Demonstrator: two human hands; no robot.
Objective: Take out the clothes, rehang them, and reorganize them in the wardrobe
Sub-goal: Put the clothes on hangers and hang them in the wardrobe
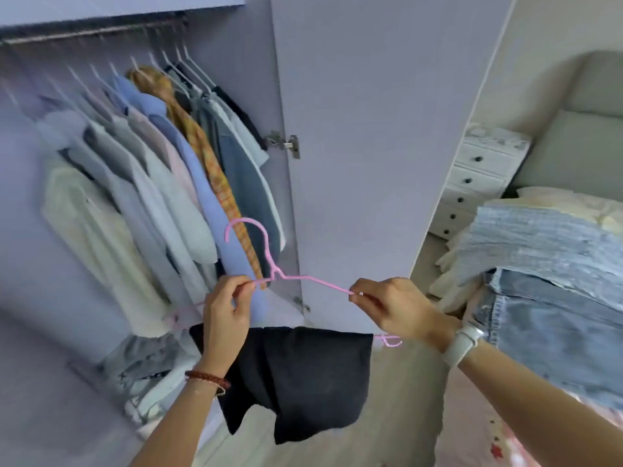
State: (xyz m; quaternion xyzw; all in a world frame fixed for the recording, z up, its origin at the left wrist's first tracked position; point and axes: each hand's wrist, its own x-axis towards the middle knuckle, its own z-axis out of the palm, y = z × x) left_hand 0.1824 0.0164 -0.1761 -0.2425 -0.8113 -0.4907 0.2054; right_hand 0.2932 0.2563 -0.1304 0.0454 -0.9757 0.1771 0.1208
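One pink hanger (269,264) is held up in front of the open wardrobe (236,79), its hook pointing up and curling to the left. One black garment (296,375) is draped over the hanger's bottom bar and hangs below both hands. The left hand (226,318) pinches the hanger's left shoulder wire just beside the neck, fingers curled around it. The right hand (387,308) pinches the right shoulder wire farther out, thumb and forefinger closed on the thin wire. The hanger's right end clip shows below the right wrist; the left end is blurred behind the left hand.

Behind the hanger, inside the wardrobe, a row of shirts (145,183) hangs from the rail (87,33) on pale hangers; roughly ten or more, though motion blur makes an exact count unsure. Among them, one orange plaid piece (215,173) and one blue one (188,156) hang directly behind the hook. Below the hanger and to its left, folded clothes lie on the wardrobe floor. The wardrobe door (371,129) stands open behind the right hand. To the right of the hanger, one stack of denim and striped garments (546,264) sits on a bed, and one white drawer chest (478,183) stands beyond the door. One beaded bracelet (205,377) circles the left wrist, one white watch (462,343) the right.
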